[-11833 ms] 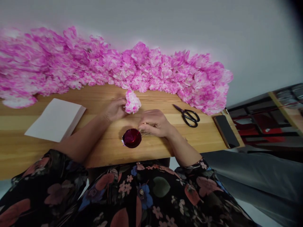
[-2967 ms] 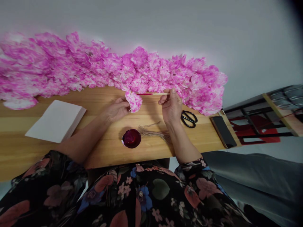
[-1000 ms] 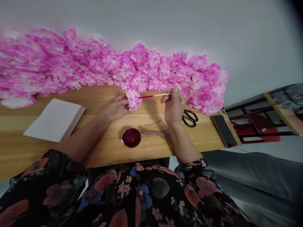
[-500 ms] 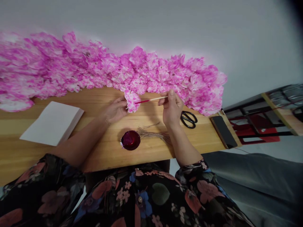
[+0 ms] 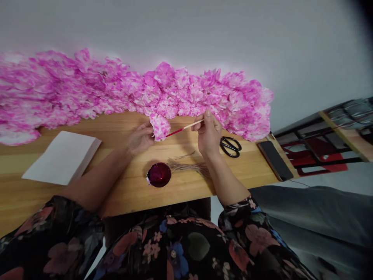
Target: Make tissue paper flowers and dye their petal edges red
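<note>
Between the fingertips of my left hand (image 5: 142,138) is a pink-and-white flower (image 5: 160,126), held up over the table. My right hand (image 5: 209,134) pinches a thin stick (image 5: 183,128), pale at the held end and dark red toward its tip. That tip reaches the lower right edge of the flower; whether it touches cannot be made out. Below the hands stands a small bowl of dark red liquid (image 5: 159,174). A bundle of thin brown strands (image 5: 189,166) lies beside the bowl, partly behind my right forearm.
Many pink-and-white flowers (image 5: 116,89) are heaped along the wall. A stack of white paper (image 5: 60,157) lies left on the wooden table (image 5: 128,198). Black-handled scissors (image 5: 230,147) and a phone (image 5: 274,160) lie right. A rack (image 5: 317,144) stands beyond the table's right end.
The stick's tip has shifted from the middle of the flower down to its lower edge, and the stick is tilted more steeply. The whole view has shifted slightly.
</note>
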Action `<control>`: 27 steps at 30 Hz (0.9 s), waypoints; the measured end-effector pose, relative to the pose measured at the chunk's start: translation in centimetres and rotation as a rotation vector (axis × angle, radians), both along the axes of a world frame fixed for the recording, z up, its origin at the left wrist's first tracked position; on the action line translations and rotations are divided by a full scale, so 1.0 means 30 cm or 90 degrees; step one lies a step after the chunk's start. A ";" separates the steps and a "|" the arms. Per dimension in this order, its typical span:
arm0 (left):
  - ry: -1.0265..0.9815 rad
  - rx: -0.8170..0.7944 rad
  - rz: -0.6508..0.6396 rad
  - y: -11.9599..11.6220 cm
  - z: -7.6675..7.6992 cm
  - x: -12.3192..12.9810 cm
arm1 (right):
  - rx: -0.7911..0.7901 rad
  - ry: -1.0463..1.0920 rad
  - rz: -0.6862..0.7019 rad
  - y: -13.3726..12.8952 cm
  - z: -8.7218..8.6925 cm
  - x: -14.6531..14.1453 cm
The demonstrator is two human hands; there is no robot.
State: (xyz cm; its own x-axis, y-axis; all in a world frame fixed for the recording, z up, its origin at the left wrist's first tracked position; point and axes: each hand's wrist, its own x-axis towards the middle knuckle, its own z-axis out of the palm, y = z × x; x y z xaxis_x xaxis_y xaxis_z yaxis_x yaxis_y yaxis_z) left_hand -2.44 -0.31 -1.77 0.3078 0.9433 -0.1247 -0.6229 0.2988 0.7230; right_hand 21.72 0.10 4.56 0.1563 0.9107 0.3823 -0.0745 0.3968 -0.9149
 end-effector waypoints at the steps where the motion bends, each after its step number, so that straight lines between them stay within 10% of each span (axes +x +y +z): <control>1: 0.006 0.004 0.006 0.001 0.001 -0.001 | 0.001 0.001 0.008 0.001 0.000 -0.001; 12: 0.012 0.019 0.021 -0.011 0.053 0.029 | 0.242 -0.311 0.498 -0.137 0.060 -0.029; 27: -0.001 0.019 0.012 -0.002 0.024 0.015 | 0.171 -0.263 0.445 -0.116 0.057 0.007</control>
